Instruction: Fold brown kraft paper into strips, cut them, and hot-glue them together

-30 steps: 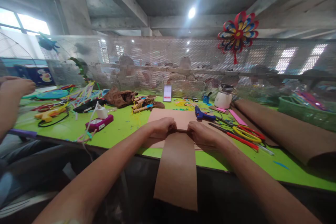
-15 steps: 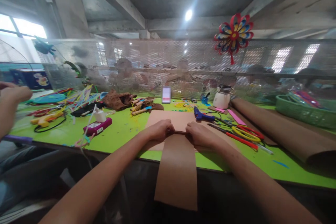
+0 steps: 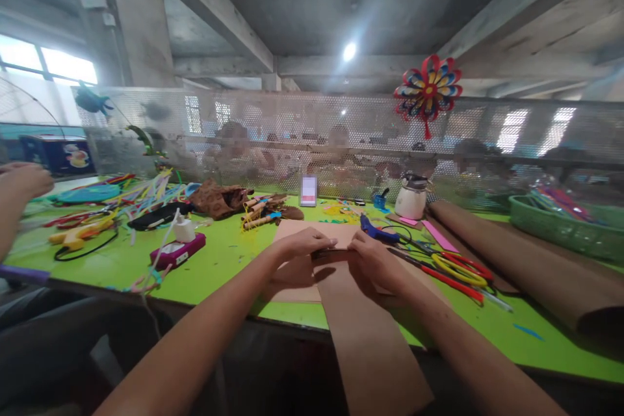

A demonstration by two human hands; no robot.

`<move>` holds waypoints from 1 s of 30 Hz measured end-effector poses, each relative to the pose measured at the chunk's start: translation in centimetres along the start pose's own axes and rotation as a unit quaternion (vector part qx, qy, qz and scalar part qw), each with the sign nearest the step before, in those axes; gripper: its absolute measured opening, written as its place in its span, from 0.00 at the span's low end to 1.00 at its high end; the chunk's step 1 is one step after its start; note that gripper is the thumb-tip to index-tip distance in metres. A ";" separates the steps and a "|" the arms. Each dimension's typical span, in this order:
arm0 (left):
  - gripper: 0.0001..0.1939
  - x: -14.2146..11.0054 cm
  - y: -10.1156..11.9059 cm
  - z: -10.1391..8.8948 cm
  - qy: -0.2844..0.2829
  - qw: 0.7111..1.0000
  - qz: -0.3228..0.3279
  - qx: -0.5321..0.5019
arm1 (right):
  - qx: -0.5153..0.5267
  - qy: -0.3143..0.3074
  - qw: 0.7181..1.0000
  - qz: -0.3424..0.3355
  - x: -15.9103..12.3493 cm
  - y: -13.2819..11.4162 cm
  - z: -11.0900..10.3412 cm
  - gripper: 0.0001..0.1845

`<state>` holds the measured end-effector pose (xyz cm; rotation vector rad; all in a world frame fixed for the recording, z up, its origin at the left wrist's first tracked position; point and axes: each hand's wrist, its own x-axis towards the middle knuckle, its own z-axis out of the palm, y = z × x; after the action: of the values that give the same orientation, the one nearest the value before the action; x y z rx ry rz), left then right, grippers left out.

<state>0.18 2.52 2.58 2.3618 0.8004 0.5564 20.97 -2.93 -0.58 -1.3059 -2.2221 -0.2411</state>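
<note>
A long strip of brown paper (image 3: 366,331) runs from between my hands down over the table's front edge. Its upper end looks folded into a narrow band. My left hand (image 3: 305,244) pinches the left end of that band between thumb and fingers. At the right end, my right hand (image 3: 368,251) grips it with curled fingers. Both hands are just above a flat sheet of light brown cardboard (image 3: 292,231) on the green table. Close beyond my right hand lies a blue glue gun (image 3: 377,231).
Right of my hands lie red-handled scissors (image 3: 453,283), yellow-handled scissors (image 3: 458,268) and a large brown paper roll (image 3: 526,260). A purple power strip (image 3: 178,251) sits left. A phone (image 3: 308,190) stands at the back. Another person's hand (image 3: 24,181) is at far left.
My hands have lifted slightly with the band between them. The strip's hanging end has swung to the right. The view has tilted up a little.
</note>
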 end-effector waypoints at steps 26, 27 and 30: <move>0.20 0.0 -1.3 1.3 -0.093 0.964 -0.015 -0.250 | 0.296 -0.143 0.941 0.078 0.6 1.0 -0.7 0.24; 0.20 0.1 -1.3 1.5 -0.095 0.962 -0.015 -0.254 | 0.301 -0.149 0.939 0.077 0.5 1.0 -0.7 0.24; 0.22 0.1 -1.3 1.9 -0.100 0.962 -0.024 -0.254 | 0.319 -0.154 0.931 0.087 0.3 1.1 -0.5 0.21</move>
<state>0.75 2.69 0.35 1.8827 0.5430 0.4316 21.97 -2.32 -0.16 -1.2021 -2.1264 0.7431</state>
